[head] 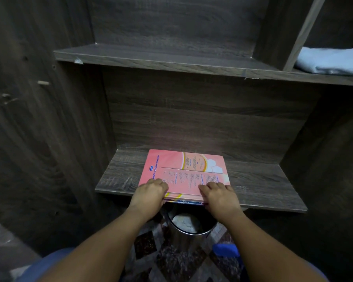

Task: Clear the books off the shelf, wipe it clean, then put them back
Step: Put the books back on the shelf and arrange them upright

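Books (183,169) flat on shelf (263,186) — left hand (151,192), right hand (220,197) pinching near edge, fingers on top.

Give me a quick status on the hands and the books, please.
The left hand and right hand grip the books at the near edge. Books lie flat on the lower shelf. A bin stands below the shelf edge.

home: wooden shelves (171,62), folded cloth (330,61)
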Motion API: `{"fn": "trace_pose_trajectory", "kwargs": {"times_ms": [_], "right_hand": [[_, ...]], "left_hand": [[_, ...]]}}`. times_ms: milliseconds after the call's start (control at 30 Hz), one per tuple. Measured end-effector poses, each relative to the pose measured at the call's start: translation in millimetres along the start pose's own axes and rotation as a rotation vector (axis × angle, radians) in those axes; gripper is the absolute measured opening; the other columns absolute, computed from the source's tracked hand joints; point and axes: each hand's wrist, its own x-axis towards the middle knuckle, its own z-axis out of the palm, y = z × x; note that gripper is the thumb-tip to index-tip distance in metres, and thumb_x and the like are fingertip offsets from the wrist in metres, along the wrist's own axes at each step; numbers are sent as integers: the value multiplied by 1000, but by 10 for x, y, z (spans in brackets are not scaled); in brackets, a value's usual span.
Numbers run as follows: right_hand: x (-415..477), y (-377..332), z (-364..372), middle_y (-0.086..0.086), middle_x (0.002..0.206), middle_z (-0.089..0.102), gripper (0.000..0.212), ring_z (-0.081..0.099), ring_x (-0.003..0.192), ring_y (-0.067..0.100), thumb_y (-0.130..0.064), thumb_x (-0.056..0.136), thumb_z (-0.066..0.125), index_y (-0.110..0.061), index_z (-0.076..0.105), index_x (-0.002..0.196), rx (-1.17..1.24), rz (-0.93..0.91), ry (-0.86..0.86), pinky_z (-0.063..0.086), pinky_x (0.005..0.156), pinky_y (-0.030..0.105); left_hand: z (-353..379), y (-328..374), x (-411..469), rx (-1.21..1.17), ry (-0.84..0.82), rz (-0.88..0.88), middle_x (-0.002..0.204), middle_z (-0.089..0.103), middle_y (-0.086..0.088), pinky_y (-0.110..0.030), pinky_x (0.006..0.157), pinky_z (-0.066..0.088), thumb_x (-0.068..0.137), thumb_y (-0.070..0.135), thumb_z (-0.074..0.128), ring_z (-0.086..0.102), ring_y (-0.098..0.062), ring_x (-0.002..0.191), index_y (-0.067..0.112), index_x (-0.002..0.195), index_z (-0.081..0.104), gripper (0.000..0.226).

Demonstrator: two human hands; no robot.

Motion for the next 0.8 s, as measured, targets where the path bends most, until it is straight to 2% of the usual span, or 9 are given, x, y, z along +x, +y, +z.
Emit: {"fn": "trace_pose_trajectory", "kwargs": {"times_ms": [333,567,800], "right_hand": [[-32,-58,-24,5,136,47,49,46,121,28,-22,95,48,-24,34,142,15,29,-26,35,99,41],[-159,-129,-95,7,131,49,41,48,118,29,-18,94,50,-21,42,134,-7,33,-50,37,98,43],[-255,-125,-143,6,131,49,38,47,120,28,-18,94,46,-21,45,131,-47,25,-39,36,97,40]], "left_hand": [[36,-6,-13,-37,-5,2,120,53,4,-34,92,47,88,32,61,49,-18,116,23,120,56,34],[-70,62,-149,-70,-6,2,121,54,4,-33,92,46,88,32,61,49,-18,117,25,122,56,35],[-186,58,-267,-91,-1,-17,122,54,2,-32,93,46,87,26,59,48,-20,118,23,122,55,35]]}}
